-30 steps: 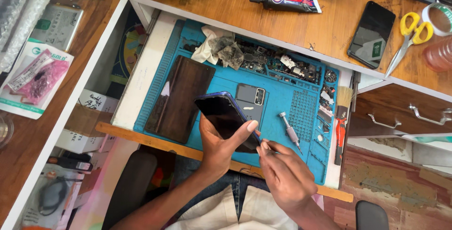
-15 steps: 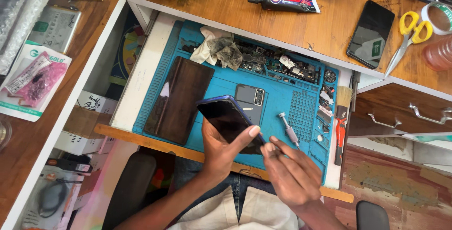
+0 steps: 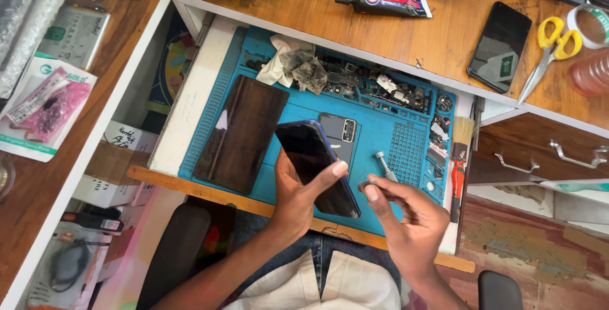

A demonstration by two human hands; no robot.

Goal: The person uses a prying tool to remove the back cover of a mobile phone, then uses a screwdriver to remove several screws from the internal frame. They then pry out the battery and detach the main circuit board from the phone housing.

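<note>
The open drawer (image 3: 190, 94) in front of you carries a blue repair mat (image 3: 387, 138). Its far compartments hold a jumble of small phone parts and screws (image 3: 380, 88), with a crumpled grey cloth (image 3: 295, 65) at the far left of that row. A dark brown slab (image 3: 241, 132) lies flat on the left of the mat, and a grey back cover with a camera cut-out (image 3: 339, 135) lies mid-mat. A small screwdriver (image 3: 384, 165) rests right of it; a brush (image 3: 463, 132) and red-handled cutters (image 3: 458, 183) lie along the right edge.

Your left hand (image 3: 298, 202) holds the smartphone (image 3: 314, 164) above the near part of the mat, fingers wrapped beneath and the thumb pressed across its dark glass. The phone has a blue rim and tilts with its far end to the left. Your right hand (image 3: 409, 221) sits just right of it, thumb and forefinger pinched on a small dark piece; what it is, you cannot tell.

The wooden near edge of the drawer (image 3: 190, 186) runs under your wrists. On the desktop beyond lie a glue tube (image 3: 387, 3), a second black phone (image 3: 500, 46) and yellow scissors (image 3: 549, 53). Bare mat stays open between the back cover and the right-hand grid.
</note>
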